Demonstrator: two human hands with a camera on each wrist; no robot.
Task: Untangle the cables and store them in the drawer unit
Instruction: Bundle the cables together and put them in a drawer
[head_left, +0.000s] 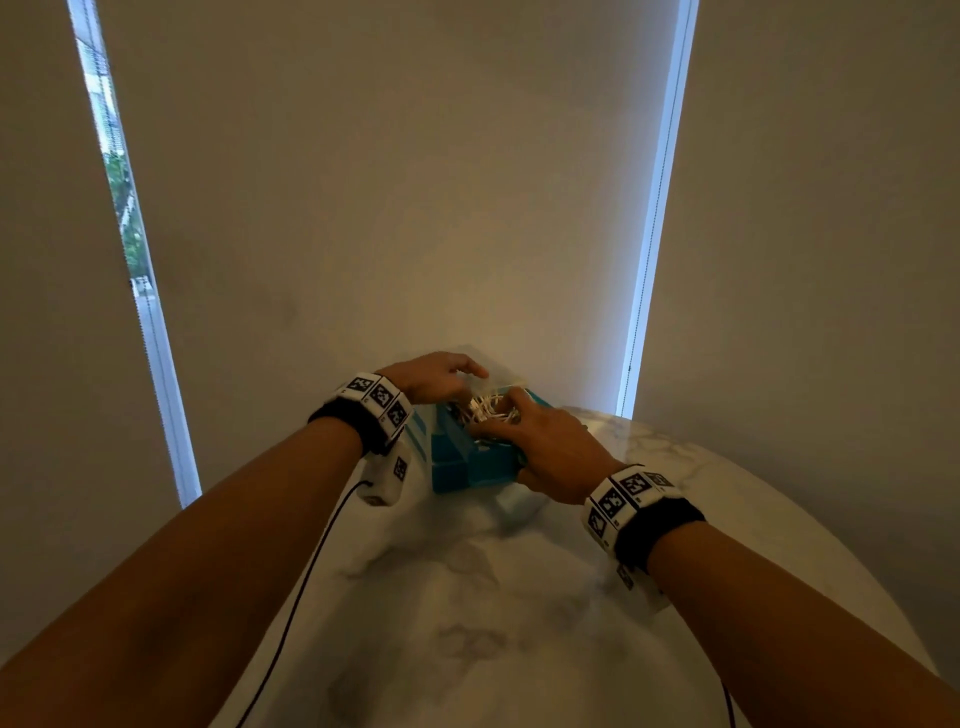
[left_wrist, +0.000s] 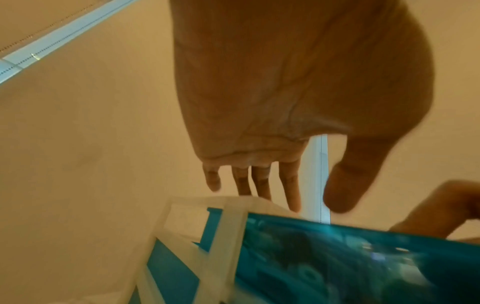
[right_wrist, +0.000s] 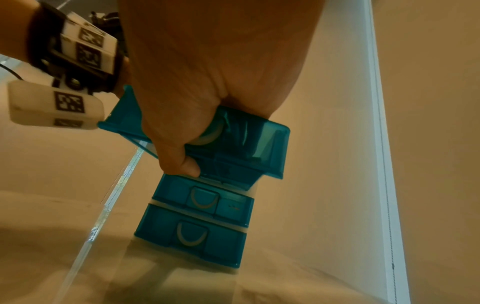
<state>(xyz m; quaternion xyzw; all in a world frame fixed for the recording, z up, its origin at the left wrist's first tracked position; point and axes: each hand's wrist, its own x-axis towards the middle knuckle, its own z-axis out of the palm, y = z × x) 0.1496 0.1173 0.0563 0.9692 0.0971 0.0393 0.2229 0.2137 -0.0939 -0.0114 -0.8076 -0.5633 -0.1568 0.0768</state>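
Observation:
A teal drawer unit (head_left: 457, 467) with a white frame (left_wrist: 215, 207) stands on the marble table (head_left: 467, 623). Its top drawer (right_wrist: 249, 142) is pulled out and holds a bundle of white cables (head_left: 488, 408). My right hand (head_left: 511, 415) grips this drawer's front, with the thumb (right_wrist: 182, 164) curled under it and the fingers lying over the cables. My left hand (head_left: 457, 376) is held over the unit's top rear corner, fingers (left_wrist: 292, 189) straight and holding nothing. I cannot tell whether it touches the frame. The two lower drawers (right_wrist: 202, 201) are closed.
The unit stands near the table's far edge, close to beige roller blinds (head_left: 415, 208). Bright window strips (head_left: 654, 234) show between the blinds. A thin black cord (head_left: 306, 577) runs from my left wrist band across the table.

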